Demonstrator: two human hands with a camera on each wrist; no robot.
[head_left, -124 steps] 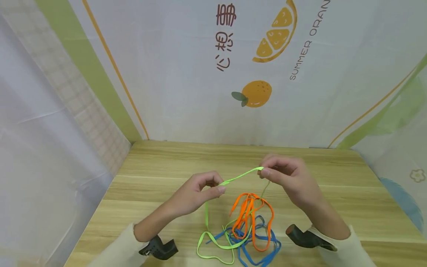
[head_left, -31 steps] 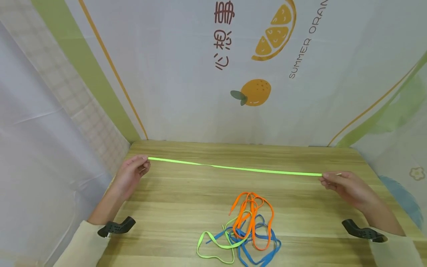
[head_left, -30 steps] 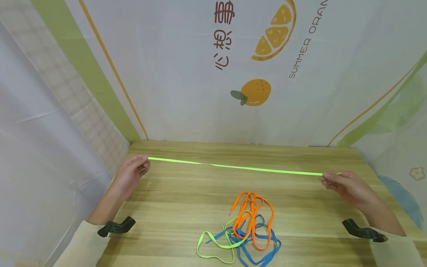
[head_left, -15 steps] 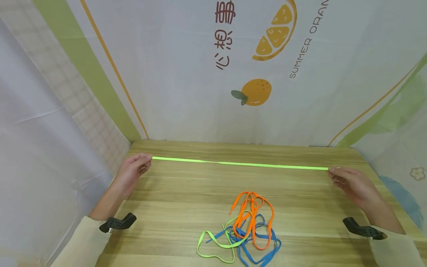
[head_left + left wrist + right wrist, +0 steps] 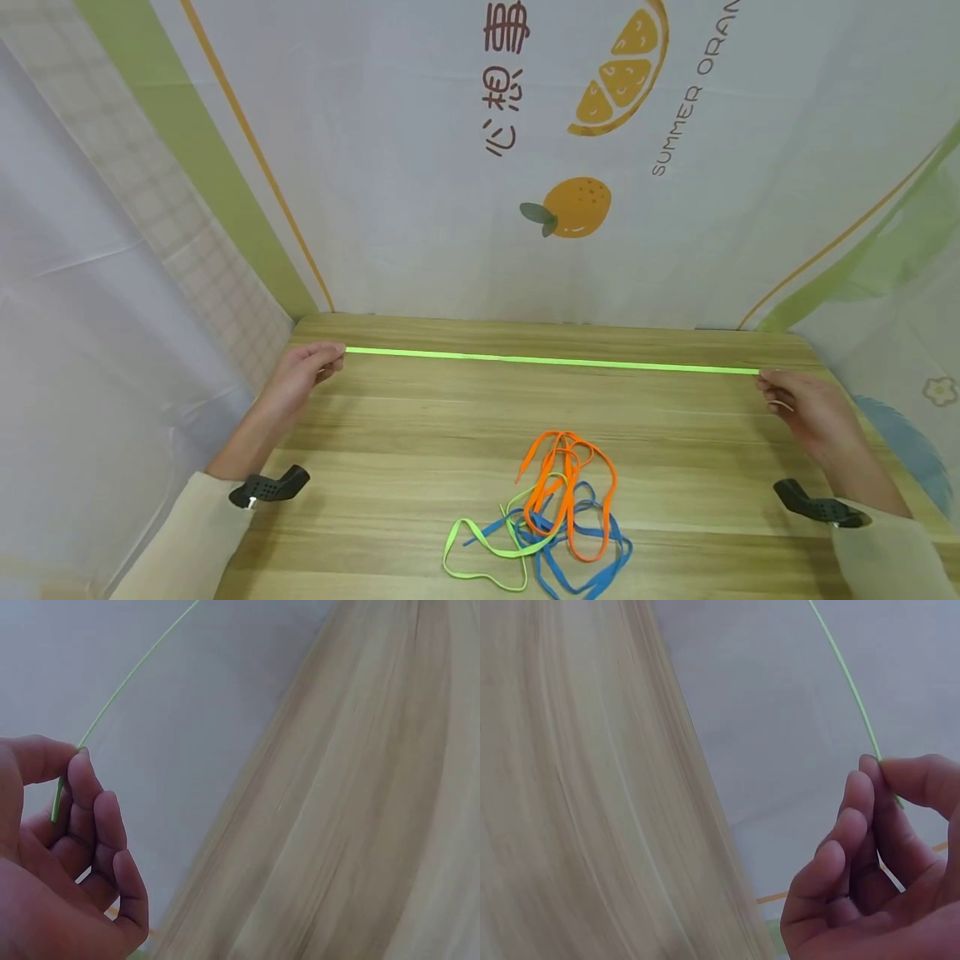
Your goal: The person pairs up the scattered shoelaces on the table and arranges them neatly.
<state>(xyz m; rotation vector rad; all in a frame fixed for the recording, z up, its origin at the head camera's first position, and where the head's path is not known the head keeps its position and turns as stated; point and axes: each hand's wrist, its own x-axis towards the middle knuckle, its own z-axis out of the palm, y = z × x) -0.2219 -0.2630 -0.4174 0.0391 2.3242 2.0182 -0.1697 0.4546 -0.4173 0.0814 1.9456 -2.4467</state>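
- Four seconds ago the hands were close together, just a short bit of green lace (image 5: 555, 361) between them. Now the left hand (image 5: 296, 371) is out at the left of the frame, the right hand (image 5: 813, 408) at the right, and the lace runs nearly straight across the middle.
- Both hands have it pinched, thumb to fingertip, other fingers loosely bent.
- Compared with half a second ago, the right hand sits a touch higher and further right.
- Pile on the counter (image 5: 375, 467), lower middle of the frame, hasn't budged: orange lace (image 5: 570, 500) on top, partly covering a blue lace (image 5: 617, 569) and a second green lace (image 5: 510, 554).
- White printed cloth (image 5: 412, 208) fills the upper frame behind it all.
- Wrist views give you what the head view hides: a little lace end poking out past the pinch on each side. The pile only shows from the head.
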